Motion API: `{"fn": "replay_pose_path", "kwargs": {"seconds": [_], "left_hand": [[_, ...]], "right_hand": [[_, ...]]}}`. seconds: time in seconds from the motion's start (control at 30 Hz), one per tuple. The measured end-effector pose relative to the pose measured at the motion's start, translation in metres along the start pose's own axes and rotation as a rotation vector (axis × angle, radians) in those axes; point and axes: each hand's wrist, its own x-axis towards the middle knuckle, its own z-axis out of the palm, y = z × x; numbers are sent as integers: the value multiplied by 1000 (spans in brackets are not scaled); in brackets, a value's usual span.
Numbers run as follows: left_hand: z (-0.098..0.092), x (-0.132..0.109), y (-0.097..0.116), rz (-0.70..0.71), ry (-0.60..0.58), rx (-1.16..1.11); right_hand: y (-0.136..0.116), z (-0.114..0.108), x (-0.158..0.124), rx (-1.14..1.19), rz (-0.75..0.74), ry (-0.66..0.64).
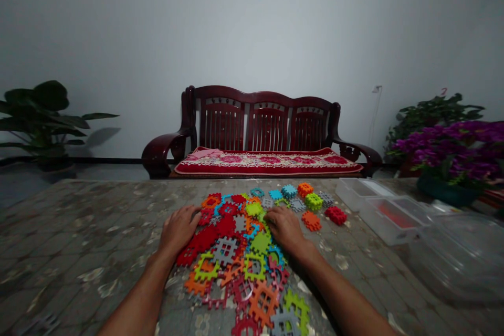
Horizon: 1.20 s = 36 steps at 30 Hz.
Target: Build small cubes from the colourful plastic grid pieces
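A loose heap of flat, notched interlocking plastic tiles in red, orange, lime green, blue and grey lies on the table in front of me. At the heap's left edge is my left hand (181, 226), its fingers extended beside a dark red tile (206, 216). My right hand (284, 224) lies along the right edge, fingers bent and loosely apart, by a lime green tile (255, 209). Nothing plainly sits in either hand, though the right fingertips are partly hidden. Nearer me are a grey window tile (226, 250) and an orange window tile (263, 302).
Beyond my right hand stand small single-colour stacks, including an orange stack (311, 221), a red stack (336, 215) and a lime stack (314, 201). Clear plastic boxes (397, 220) are at right, near a pot of purple flowers (457, 152). A wooden bench (268, 115) stands behind the table (98, 241).
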Motion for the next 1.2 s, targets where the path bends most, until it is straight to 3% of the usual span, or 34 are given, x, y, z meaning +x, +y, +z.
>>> {"fn": "replay_pose_path", "kwargs": {"seconds": [0.2, 0.4, 0.57, 0.97, 1.2], "left_hand": [[0, 0, 0, -3, 18, 6], [-1, 1, 0, -12, 0, 20], [0, 2, -1, -6, -14, 20], [0, 1, -1, -14, -2, 17], [4, 2, -2, 0, 19, -3]], "right_hand": [[5, 3, -3, 2, 39, 58], [32, -6, -1, 311, 166, 200], [48, -12, 1, 532, 244, 77], [36, -40, -11, 125, 271, -183], [34, -34, -12, 108, 249, -186]]}}
